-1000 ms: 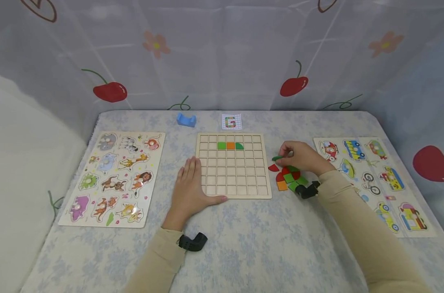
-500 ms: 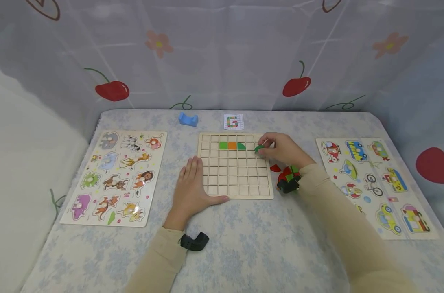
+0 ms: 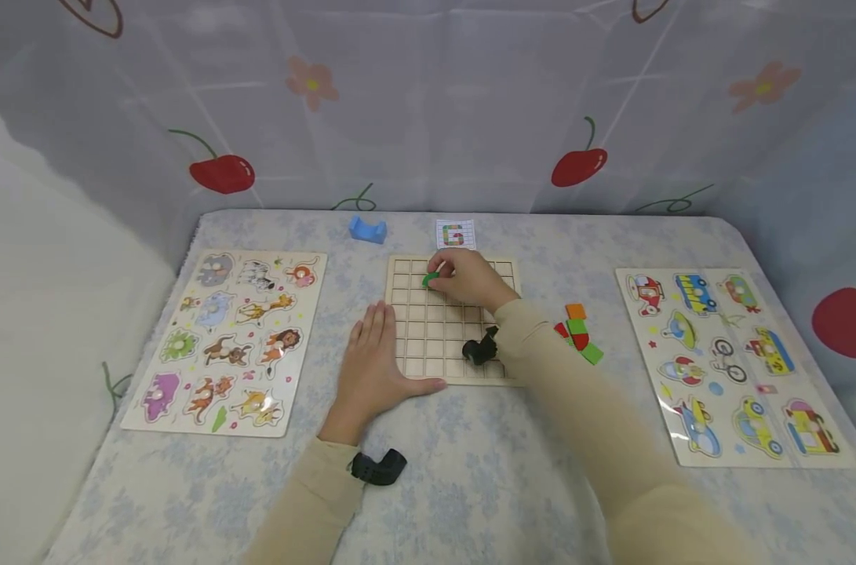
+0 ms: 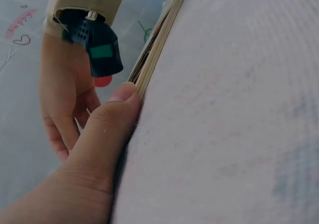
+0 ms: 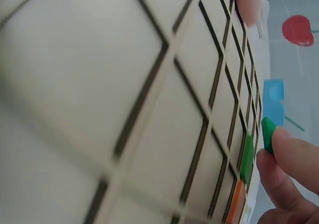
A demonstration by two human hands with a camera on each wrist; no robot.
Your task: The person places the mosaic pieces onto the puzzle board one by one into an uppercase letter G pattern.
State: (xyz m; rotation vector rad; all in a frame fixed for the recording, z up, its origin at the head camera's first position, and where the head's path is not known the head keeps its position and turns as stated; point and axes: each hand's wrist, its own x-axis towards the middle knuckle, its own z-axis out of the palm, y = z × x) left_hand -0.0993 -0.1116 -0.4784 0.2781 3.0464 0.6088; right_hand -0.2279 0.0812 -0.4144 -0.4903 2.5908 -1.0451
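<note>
A light wooden grid board lies at the middle of the table. My left hand rests against its near left corner, fingers straight along the left side and thumb along the near edge. Over the upper left of the board, my right hand pinches a green tile between thumb and finger. In the right wrist view, another green tile and an orange tile sit in the grid beside it. The right hand hides these set tiles in the head view.
Loose red, green and orange tiles lie right of the board. Behind it are a patterned card and a blue stand. An animal puzzle lies left and a vehicle puzzle right.
My right hand has carried the green tile from the loose pile leftward across the board to its upper left. The left hand keeps its place at the corner.
</note>
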